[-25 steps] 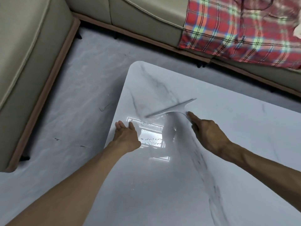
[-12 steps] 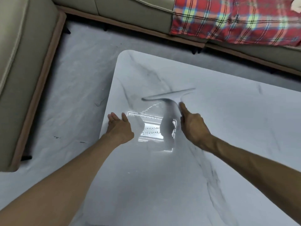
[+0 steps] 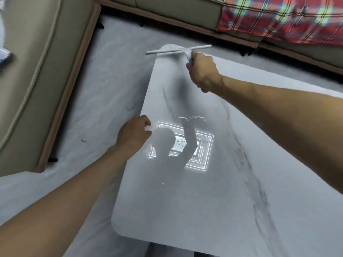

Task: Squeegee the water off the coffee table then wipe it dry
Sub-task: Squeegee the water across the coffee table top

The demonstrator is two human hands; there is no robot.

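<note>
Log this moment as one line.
right hand: grips squeegee, blade at coffee table far corner | left hand: on its left edge | stage: squeegeeing

Dim, even light; rectangular glare (image 3: 206,145) on the coffee table (image 3: 185,210) near its left edge, cut by a dark silhouette (image 3: 163,140); picture corners blur.

Head view, single wide-angle camera: worn at head height above the near end of the coffee table (image 3: 204,210), facing forward and steeply down. Close range. The forearms enter from the lower left and the right edge, the left hand (image 3: 132,135) mid-frame and the right hand (image 3: 202,71) higher up. The frame covers most of the tabletop, the floor (image 3: 104,101) to the left, the sofa (image 3: 37,71) along the left and top borders, and a plaid blanket (image 3: 278,17) at top right.
</note>
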